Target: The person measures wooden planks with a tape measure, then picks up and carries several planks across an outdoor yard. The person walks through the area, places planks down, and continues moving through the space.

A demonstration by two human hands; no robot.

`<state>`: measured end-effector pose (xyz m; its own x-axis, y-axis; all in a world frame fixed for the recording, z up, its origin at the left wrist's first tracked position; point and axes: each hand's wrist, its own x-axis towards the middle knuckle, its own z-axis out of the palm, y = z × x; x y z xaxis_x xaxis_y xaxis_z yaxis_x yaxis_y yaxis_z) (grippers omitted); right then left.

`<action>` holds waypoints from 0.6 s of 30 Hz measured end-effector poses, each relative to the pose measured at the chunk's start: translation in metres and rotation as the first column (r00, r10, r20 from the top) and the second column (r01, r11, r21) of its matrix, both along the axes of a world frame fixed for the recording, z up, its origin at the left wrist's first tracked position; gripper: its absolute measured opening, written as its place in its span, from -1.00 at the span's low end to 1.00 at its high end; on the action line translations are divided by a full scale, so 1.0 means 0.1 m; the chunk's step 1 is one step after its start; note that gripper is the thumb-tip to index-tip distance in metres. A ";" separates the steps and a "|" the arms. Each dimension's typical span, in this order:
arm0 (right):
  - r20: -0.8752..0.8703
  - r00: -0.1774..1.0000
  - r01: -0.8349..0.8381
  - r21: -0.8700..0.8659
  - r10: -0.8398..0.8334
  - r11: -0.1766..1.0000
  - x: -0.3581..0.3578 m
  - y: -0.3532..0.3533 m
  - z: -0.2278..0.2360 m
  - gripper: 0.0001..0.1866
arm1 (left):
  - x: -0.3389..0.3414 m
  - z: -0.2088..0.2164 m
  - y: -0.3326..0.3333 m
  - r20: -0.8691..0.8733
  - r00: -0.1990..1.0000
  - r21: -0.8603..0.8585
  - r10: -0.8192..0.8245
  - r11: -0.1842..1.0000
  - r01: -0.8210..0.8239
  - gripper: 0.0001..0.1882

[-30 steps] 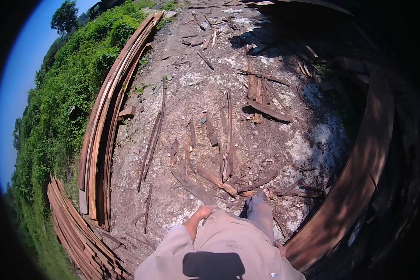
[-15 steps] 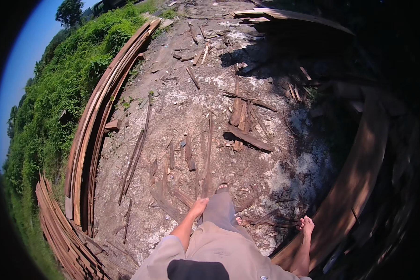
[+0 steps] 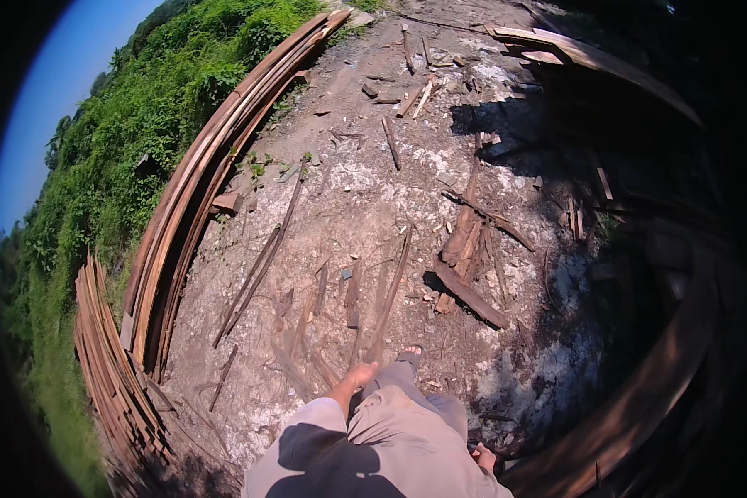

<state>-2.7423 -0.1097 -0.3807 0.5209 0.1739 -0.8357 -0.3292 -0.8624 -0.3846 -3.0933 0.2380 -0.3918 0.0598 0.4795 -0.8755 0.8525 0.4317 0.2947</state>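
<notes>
Left hand [image 3: 359, 375] hanging beside the thigh, low in the middle of the ground, fingers loosely curled, grasping nothing, touching no wood. Right hand [image 3: 483, 456] barely showing at the lower edge beside the hip, in shade; cannot tell whether clenched or released, nor whether anything sits in it. Just ahead of the left hand, one foot [image 3: 410, 355] planted on the bare dirt ground [image 3: 340, 207], toes near the lower ends of several thin wood strips [image 3: 390, 290] lying roughly lengthwise away from the body. Nearest scrap to the left hand: those strips and a few short offcuts [image 3: 353, 303] just beyond the fingers, apart from them. Further out to the right, a small heap of rough boards [image 3: 465, 249] crossed over one another, half in shadow. To the left, two long slender laths [image 3: 261, 266] side by side, running diagonally. Along the left edge of the ground, a long stack of planks [image 3: 199, 183], bowed by the lens, with a lower second stack [image 3: 108, 365] nearer the bottom left corner. Beyond both, green brush [image 3: 141, 100] and blue sky [image 3: 50, 91]. Along the right edge, a broad board [image 3: 639, 407] in deep shade. Far edge: more scattered scraps and another pile of planks [image 3: 589, 58].
</notes>
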 end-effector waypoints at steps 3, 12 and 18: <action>-0.067 0.914 0.403 0.264 -0.401 0.876 0.71 0.69 0.34 -0.83 | 0.76 0.04 0.96 0.122 0.992 0.139 -0.022 0.990 0.005 -0.38; 0.048 0.905 0.364 0.422 -0.422 0.830 2.32 1.98 0.45 -0.73 | 2.78 0.26 2.36 0.514 0.836 0.173 0.193 0.931 -0.322 -0.47; -0.120 0.835 0.550 0.158 -0.537 0.820 2.63 1.79 -0.01 -0.74 | 3.10 0.20 2.11 0.153 0.987 -0.049 0.042 0.998 -0.035 -0.36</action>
